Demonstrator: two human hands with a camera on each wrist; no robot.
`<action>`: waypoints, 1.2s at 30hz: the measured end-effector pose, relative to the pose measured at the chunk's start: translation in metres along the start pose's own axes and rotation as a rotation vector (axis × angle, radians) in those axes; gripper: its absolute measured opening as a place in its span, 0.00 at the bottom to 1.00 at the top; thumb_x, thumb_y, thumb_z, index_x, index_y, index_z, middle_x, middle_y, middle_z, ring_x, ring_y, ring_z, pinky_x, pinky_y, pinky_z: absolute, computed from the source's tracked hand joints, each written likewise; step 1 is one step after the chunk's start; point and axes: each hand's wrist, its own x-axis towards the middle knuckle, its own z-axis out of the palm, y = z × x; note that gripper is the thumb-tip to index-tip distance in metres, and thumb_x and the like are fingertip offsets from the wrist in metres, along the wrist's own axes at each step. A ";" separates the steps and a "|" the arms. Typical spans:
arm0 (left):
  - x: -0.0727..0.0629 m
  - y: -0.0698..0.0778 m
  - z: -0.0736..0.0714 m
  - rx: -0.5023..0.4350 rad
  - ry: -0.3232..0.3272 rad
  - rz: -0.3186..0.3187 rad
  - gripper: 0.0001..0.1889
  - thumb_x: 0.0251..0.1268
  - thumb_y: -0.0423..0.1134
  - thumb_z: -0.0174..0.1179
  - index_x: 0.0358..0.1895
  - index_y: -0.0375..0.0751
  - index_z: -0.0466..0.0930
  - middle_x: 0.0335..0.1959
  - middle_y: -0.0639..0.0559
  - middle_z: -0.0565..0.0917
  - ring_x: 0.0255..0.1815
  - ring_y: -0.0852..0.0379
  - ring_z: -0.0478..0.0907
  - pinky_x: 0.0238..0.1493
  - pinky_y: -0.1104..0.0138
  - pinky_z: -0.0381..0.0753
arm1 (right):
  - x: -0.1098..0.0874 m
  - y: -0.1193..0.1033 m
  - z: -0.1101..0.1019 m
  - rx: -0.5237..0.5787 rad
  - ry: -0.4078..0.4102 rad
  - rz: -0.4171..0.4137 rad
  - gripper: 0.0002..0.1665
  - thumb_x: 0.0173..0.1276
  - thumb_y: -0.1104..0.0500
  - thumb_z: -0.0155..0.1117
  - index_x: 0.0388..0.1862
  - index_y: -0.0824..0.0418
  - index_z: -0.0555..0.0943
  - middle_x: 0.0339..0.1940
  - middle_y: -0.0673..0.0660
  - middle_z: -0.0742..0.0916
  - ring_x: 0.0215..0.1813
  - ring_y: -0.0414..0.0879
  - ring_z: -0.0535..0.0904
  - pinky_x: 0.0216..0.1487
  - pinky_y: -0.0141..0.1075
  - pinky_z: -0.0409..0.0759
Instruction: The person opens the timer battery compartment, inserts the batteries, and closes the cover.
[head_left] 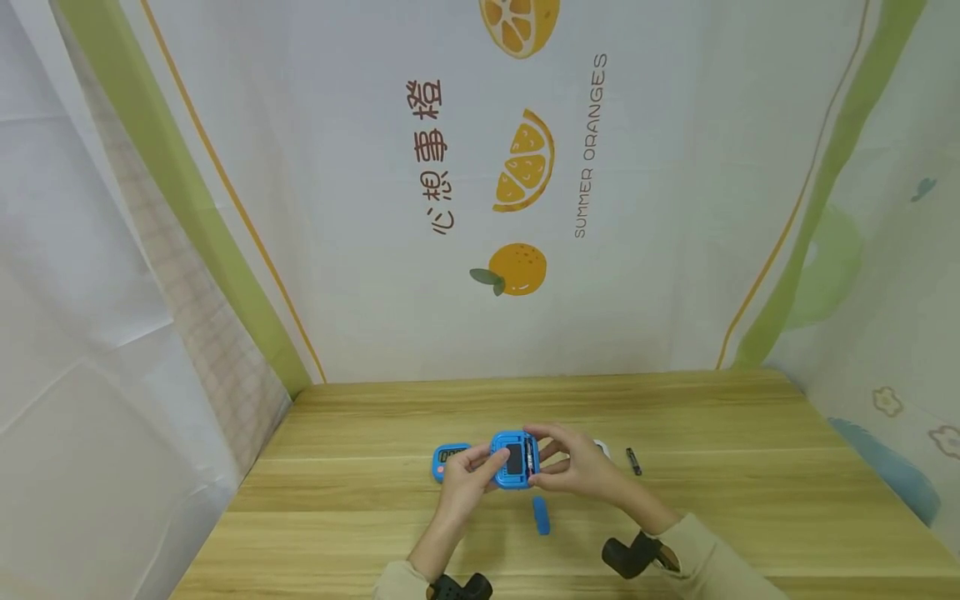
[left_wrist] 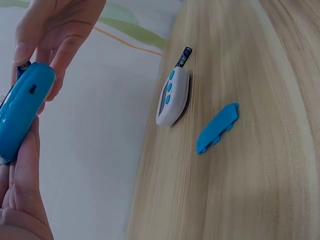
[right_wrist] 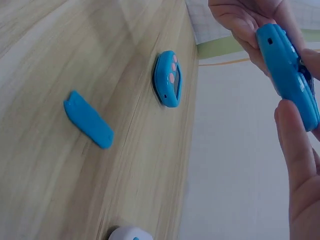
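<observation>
Above the table, a blue digital timer [head_left: 512, 457] is held with its back toward the head camera. Its battery slot is uncovered, and a dark battery [head_left: 529, 457] shows there. My left hand [head_left: 468, 472] grips the timer's left side, thumb across the back. At the opposite side, my right hand [head_left: 573, 462] holds the timer's edge, fingers at its upper and lower corners near the battery. Whether the battery is fully seated cannot be seen. Below lies a blue battery cover [head_left: 541, 515], also visible in the left wrist view [left_wrist: 217, 128].
Another blue timer [right_wrist: 167, 80] with pink buttons rests on the table to the left. Behind my right hand sits a white timer [left_wrist: 175, 97] with blue buttons. A loose battery [head_left: 633, 461] lies to its right. A printed curtain [head_left: 360, 250] hangs behind the wooden table [head_left: 337, 500].
</observation>
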 end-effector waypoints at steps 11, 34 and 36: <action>0.000 -0.002 0.001 -0.022 0.005 0.005 0.20 0.60 0.39 0.57 0.48 0.23 0.73 0.38 0.38 0.81 0.34 0.57 0.80 0.37 0.67 0.80 | 0.002 -0.001 -0.001 0.011 0.026 0.099 0.35 0.52 0.67 0.67 0.58 0.72 0.66 0.49 0.70 0.75 0.35 0.53 0.78 0.34 0.33 0.80; 0.000 -0.005 -0.002 0.016 0.033 0.013 0.18 0.59 0.37 0.57 0.46 0.23 0.75 0.36 0.40 0.81 0.31 0.60 0.79 0.35 0.67 0.80 | -0.001 0.001 0.002 0.100 -0.027 0.143 0.35 0.55 0.66 0.64 0.59 0.72 0.61 0.44 0.69 0.75 0.39 0.56 0.78 0.39 0.34 0.80; 0.002 -0.008 -0.004 0.013 0.042 0.017 0.18 0.59 0.37 0.58 0.45 0.24 0.75 0.36 0.40 0.81 0.30 0.60 0.79 0.34 0.68 0.80 | -0.002 0.001 0.000 0.112 -0.031 0.144 0.35 0.56 0.66 0.63 0.60 0.71 0.61 0.47 0.70 0.74 0.42 0.57 0.78 0.40 0.35 0.79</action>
